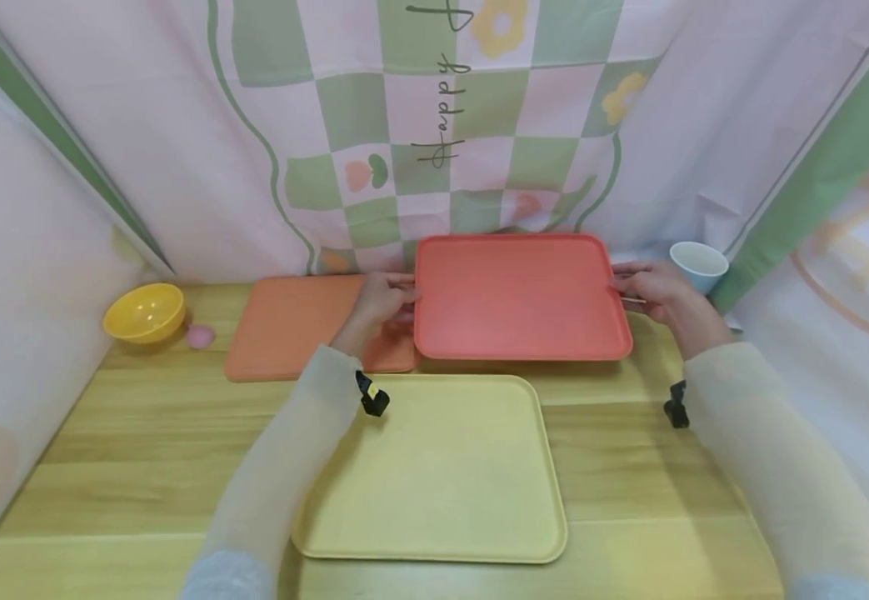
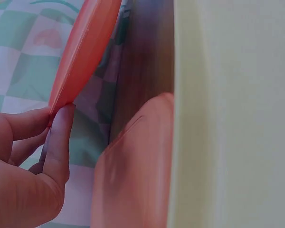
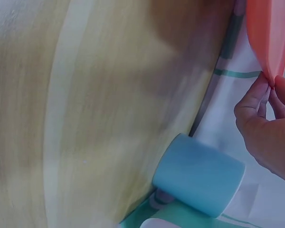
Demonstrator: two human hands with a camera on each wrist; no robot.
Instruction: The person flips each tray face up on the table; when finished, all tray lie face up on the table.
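Observation:
Between both hands a red tray [image 1: 520,296] is held up off the wooden table near the back curtain. My left hand [image 1: 380,302] pinches its left edge between thumb and fingers, as the left wrist view [image 2: 33,166] also shows. At the opposite short edge my right hand [image 1: 655,290] pinches the rim; the right wrist view shows thumb and fingertips meeting there. Below and left of the red tray lies an orange tray [image 1: 292,329], partly covered by my left hand and arm. A yellow tray [image 1: 441,475] lies flat at the front, its left side partly behind my left forearm.
A light blue cup [image 1: 696,265] stands at the back right, close by my right hand. At the far left are a yellow bowl [image 1: 145,315] and a small pink object [image 1: 199,336]. Patterned curtains [image 1: 419,117] hang along the back and sides of the table [image 1: 142,467].

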